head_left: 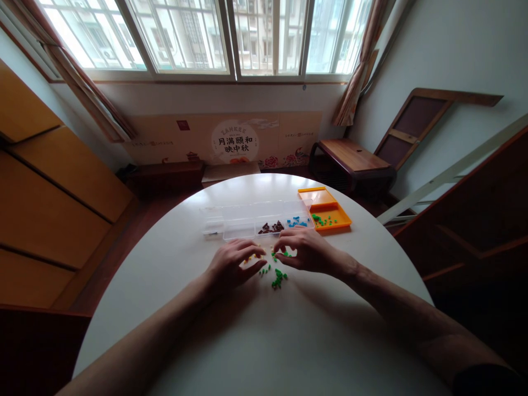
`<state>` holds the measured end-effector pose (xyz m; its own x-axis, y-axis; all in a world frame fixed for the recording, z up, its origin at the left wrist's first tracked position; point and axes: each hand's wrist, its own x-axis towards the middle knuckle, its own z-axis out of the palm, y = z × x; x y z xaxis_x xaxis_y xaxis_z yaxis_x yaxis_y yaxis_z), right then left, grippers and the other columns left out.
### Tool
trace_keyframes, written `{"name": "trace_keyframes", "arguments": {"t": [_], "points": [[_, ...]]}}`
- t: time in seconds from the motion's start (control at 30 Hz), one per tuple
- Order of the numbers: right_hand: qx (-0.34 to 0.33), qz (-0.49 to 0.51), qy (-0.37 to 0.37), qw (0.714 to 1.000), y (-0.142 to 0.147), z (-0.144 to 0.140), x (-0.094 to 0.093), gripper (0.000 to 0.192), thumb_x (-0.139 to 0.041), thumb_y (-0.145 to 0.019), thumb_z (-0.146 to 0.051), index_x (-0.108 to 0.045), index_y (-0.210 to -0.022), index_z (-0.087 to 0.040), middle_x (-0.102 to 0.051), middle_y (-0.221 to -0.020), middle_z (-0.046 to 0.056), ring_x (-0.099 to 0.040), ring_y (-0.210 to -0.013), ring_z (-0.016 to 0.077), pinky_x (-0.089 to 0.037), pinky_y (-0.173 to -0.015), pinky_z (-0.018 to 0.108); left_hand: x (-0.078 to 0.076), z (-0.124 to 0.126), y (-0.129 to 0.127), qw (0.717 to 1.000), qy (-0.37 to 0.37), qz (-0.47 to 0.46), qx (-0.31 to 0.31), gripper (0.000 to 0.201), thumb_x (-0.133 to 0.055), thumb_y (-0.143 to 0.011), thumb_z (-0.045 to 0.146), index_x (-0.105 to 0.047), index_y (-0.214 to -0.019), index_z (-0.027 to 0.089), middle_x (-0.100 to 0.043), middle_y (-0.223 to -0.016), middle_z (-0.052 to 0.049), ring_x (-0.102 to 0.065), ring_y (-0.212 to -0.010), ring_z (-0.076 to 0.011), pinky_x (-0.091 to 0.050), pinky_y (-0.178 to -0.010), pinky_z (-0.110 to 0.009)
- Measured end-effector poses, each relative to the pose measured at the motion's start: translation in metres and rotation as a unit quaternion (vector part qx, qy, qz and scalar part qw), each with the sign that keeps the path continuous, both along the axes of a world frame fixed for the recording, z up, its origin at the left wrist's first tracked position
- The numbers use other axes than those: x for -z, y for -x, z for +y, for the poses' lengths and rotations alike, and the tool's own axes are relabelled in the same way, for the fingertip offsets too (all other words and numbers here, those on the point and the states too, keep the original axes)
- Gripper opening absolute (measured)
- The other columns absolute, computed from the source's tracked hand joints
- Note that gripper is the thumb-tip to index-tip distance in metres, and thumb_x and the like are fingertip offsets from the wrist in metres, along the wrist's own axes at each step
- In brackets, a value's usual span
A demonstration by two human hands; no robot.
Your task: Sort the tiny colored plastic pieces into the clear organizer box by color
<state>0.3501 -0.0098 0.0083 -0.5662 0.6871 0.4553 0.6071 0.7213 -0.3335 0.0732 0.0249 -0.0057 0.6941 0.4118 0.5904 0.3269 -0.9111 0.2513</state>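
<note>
- Head view: both bare hands rest on a round white table [247, 341], either side of a small scatter of tiny beads.
- The left hand [231, 265] lies palm down, fingers curled, tips pinched over a few yellow beads [251, 257]; whether it actually grips one is too small to tell.
- The right hand [306, 250] is also palm down, fingers bent, tips touching green beads [279, 278] in the loose pile between the hands; a firm grip cannot be confirmed.
- Risk, as a judgement: the beads are tiny and loose on a smooth top, so a sweep of a wrist or forearm could send them rolling to the table edge, or mix the colours.
- Just beyond the fingers sits a clear compartment box [251, 219], holding dark brown beads [272, 227] and blue beads [297, 222] in separate cells.
- To its right, touching or nearly so, an orange tray [330, 212] holds more green pieces.
</note>
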Motion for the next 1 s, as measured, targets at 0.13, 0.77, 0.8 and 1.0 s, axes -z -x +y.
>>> {"name": "trace_keyframes", "arguments": {"t": [0.13,0.77,0.8,1.0], "points": [[-0.006,0.023,-0.029,0.999,0.01,-0.003,0.003,0.007,-0.075,-0.1,-0.028,-0.077,-0.096,-0.023,-0.076,-0.089,0.001,-0.067,-0.08,0.0163,-0.046,-0.079,0.03,0.0,0.0,0.0,1.0,-0.026,-0.014,0.006,0.01,-0.079,-0.101,0.034,-0.076,-0.1,0.024,-0.083,-0.095,-0.002,-0.076,-0.081,-0.0169,-0.056,-0.079,-0.032],[0.022,-0.017,-0.007,1.0,-0.008,0.002,-0.005,0.006,-0.074,-0.098,-0.027,-0.075,-0.094,-0.022,-0.077,-0.092,0.002,-0.066,-0.081,0.0169,-0.045,-0.082,0.033,-0.004,0.016,0.018,0.993,-0.066,-0.028,-0.097,0.01,-0.073,-0.105,0.031,-0.081,-0.104,0.025,-0.083,-0.094,-0.001,-0.074,-0.078,-0.0161,-0.055,-0.081,-0.033],[0.027,-0.027,0.004,0.999,-0.011,0.003,-0.007,0.005,-0.076,-0.096,-0.027,-0.075,-0.093,-0.023,-0.077,-0.091,0.001,-0.066,-0.08,0.0167,-0.044,-0.081,0.032,-0.005,0.019,0.02,0.99,-0.06,-0.033,-0.125,0.011,-0.072,-0.105,0.031,-0.081,-0.102,0.025,-0.082,-0.093,-0.001,-0.073,-0.078,-0.0163,-0.055,-0.082,-0.033],[0.029,-0.064,0.064,0.996,-0.02,0.0,-0.017,0.009,-0.083,-0.085,-0.024,-0.074,-0.083,-0.023,-0.074,-0.084,-0.002,-0.063,-0.077,0.0154,-0.041,-0.076,0.031,-0.006,0.024,0.028,0.97,0.002,-0.036,-0.239,0.018,-0.07,-0.105,0.036,-0.084,-0.102,0.026,-0.076,-0.089,-0.001,-0.061,-0.068,-0.0153,-0.051,-0.076,-0.033]]}}
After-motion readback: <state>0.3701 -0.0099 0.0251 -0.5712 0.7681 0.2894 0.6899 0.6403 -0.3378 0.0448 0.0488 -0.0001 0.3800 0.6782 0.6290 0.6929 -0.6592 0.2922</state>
